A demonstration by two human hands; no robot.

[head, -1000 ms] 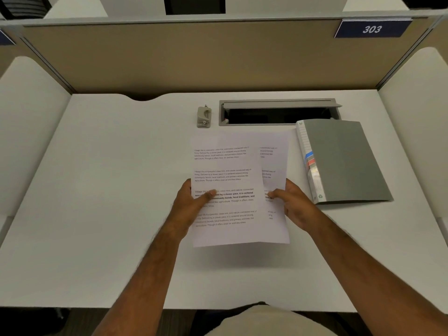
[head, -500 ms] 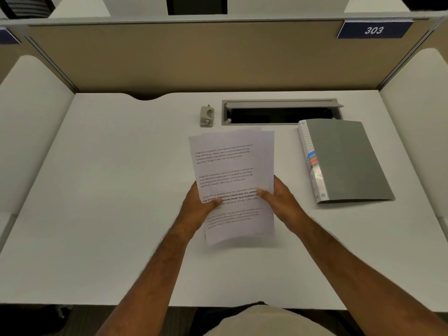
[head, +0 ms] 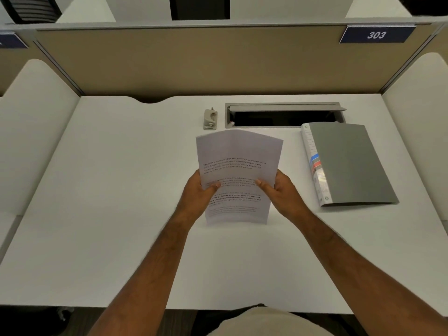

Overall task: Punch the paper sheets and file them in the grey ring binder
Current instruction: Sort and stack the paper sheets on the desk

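The white desk point(head: 109, 214) fills most of what I see, w/ a tan partition point(head: 194, 61) along its far edge and a pale side panel on each side. A blue plate point(head: 377, 34) reading 303 hangs at the partition's top right. Set into the desk at the back, right of centre, is a grey cable tray point(head: 284, 115) w/ its lid tipped up and a dark slot below.

The grey ring binder point(head: 351, 163) lies closed and flat on the desk to my right, its near-left spine side carrying a white label strip w/ blue and red bands. Its far corner sits just in front of the cable tray's right end. It's apart from my hands and from the paper.

The paper sheets point(head: 238, 154) are in front of me, centre of the desk, held up as one squared stack, printed side toward me, top edge bowing slightly. The bottom edge looks to be resting on the desk, tho I can't be sure from this angle. My left hand point(head: 197, 192) grips the stack's left edge, thumb on the front. My right hand point(head: 282, 190) grips the right edge the same way, thumb across the text.

The small grey hole punch point(head: 210, 119) stands near the tray's left end, just beyond the paper's top edge, untouched.
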